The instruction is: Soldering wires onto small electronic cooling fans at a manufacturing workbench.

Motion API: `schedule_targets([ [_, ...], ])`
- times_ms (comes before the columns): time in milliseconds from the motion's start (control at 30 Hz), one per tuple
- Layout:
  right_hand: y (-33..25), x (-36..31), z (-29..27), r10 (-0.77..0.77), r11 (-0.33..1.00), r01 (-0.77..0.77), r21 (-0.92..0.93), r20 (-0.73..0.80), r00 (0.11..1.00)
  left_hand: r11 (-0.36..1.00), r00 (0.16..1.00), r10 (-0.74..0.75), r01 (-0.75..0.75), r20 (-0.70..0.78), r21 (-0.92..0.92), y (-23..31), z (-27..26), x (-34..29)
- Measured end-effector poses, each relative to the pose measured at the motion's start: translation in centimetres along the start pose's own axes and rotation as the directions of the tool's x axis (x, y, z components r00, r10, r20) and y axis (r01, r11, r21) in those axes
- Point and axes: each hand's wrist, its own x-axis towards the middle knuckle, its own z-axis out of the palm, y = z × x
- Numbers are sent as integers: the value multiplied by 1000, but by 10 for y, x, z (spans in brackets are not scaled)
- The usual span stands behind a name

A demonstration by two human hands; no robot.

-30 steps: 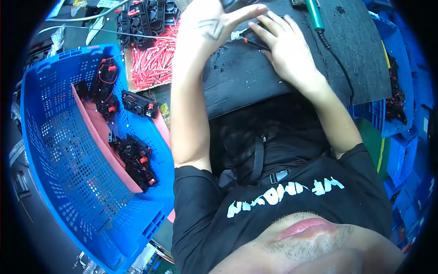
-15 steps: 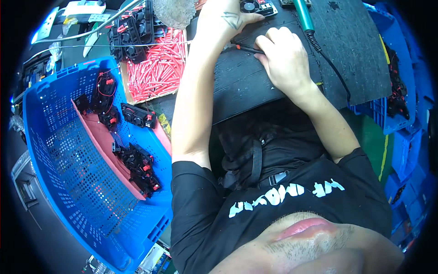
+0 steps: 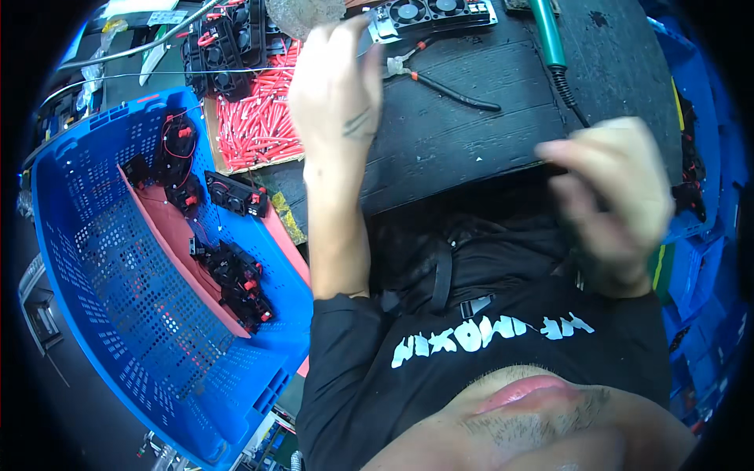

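A: How do the hands stand?
B: The left hand (image 3: pixel 334 94) has thumb and forefinger apart, with nothing seen between them. The right hand (image 3: pixel 620 184) is curled and blurred, raised near the table edge; whether it's closed on anything, I can't tell.
A: And the pliers (image 3: pixel 455 96)?
B: On the black table (image 3: pixel 503 133), just right of the left hand, handles spread. I'd expect them stiff, fairly light, with sleeves that grip well; take them by both handles.
A: The pair of fans (image 3: pixel 430 19)?
B: Beyond the pliers. Probably light, with fragile blades; hold the frame's long sides.
A: What's hard to see?
B: The left palm is turned away, the pliers' tips are a pale smear, and the top edge cuts off the fans.
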Motion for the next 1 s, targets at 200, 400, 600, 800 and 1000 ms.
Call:
schedule_targets([
  [200, 103, 13, -34, -5, 817, 149, -557, 251, 968, 976, 990, 70, -94, 123, 197, -12, 8, -12],
  [400, 120, 23, 21, -131, 906, 132, -403, 29, 991, 936, 995, 54, -79, 82, 342, -12, -20, -30],
  [600, 132, 20, 24, -199, 901, 114, -418, -168, 966, 1000, 1000, 26, -26, 0, -5, 17, -23, -39],
  [800, 122, -5, -9, 156, 987, -155, 34, -370, 916, 962, 947, 248, -266, -205, -63, 39, 26, 0],
  [1000, 120, -42, -28, 257, 949, -313, -45, -469, 845, 961, 938, 264, -275, -226, -19, 31, 49, 11],
])
